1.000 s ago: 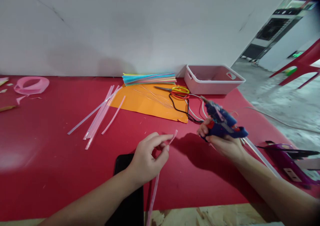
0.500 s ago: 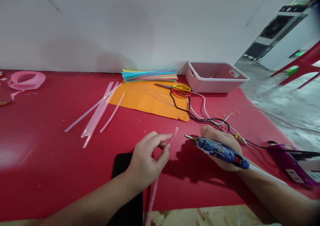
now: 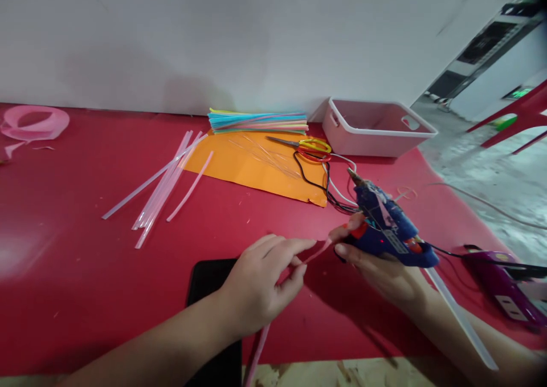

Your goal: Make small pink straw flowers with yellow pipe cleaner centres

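My left hand (image 3: 267, 278) pinches a thin pink strip (image 3: 317, 253) between thumb and fingers; its long tail hangs down below the hand past the table's front edge. My right hand (image 3: 384, 276) is wrapped round a blue hot glue gun (image 3: 387, 219), whose nozzle points up and away to the left. A clear glue stick (image 3: 461, 318) juts from the gun's back end. The fingertips of my right hand are at the strip's upper end, seemingly touching it. Under my left wrist lies a black phone-like slab (image 3: 213, 284), partly hidden.
Pink strips (image 3: 164, 187) lie left of an orange sheet (image 3: 256, 167). On and behind the sheet are scissors (image 3: 314, 147) and a coloured stick bundle (image 3: 256, 121). A pink basket (image 3: 380, 133), cables and a purple power strip (image 3: 504, 290) sit right; a pink ribbon roll (image 3: 36, 122) far left.
My right hand has turned the glue gun so its nozzle tips upward, away from the strip, and its fingertips have come to the strip's end. My left hand has shifted slightly right.
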`<state>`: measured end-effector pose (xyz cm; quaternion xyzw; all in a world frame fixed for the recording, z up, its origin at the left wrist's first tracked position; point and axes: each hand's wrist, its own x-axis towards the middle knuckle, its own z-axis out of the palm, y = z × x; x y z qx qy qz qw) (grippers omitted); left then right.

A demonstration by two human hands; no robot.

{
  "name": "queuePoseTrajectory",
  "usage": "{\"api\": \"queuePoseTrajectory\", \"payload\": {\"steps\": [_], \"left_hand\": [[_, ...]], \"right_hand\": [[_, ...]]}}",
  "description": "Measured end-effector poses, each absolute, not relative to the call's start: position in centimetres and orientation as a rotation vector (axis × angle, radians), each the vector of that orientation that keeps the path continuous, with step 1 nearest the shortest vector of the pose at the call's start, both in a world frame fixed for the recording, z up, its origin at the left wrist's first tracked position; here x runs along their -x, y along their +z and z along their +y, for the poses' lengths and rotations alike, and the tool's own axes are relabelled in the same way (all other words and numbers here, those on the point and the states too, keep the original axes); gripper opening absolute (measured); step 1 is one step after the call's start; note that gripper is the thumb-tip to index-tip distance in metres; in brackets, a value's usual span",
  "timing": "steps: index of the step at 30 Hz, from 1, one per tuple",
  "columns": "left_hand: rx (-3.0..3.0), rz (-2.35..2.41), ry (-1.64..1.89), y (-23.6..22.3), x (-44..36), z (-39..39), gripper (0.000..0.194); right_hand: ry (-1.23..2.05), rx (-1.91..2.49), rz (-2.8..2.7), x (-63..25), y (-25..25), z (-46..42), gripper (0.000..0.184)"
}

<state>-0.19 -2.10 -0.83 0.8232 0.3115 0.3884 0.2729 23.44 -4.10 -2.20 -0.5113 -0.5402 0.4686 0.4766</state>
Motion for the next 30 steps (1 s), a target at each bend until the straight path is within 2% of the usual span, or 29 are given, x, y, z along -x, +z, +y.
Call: {"api": "queuePoseTrajectory", "payload": {"steps": [3, 12, 22, 30], "left_hand": [[-2.132, 0.855, 0.985, -0.8, 0.2, -2.4, 0.031], [-2.104, 0.832, 0.881, -0.7, 0.1, -2.4, 0.024], [-2.071, 0.94, 0.908, -0.5, 0.0, -2.6, 0.034], [-2.083, 0.894, 0.81, 0.2, -0.4, -2.6, 0.006]], "right_hand": [[1.28, 1.182, -1.315, -23.0, -1.3, -4.2, 0.043], [1.434, 0.991, -1.297, -21.8, -0.9, -4.5, 0.034], [1.274, 1.085, -1.217, -22.4, -1.3, -4.1, 0.035], [1.288, 1.01, -1.202, -21.3, -1.3, -4.1, 0.035]]}}
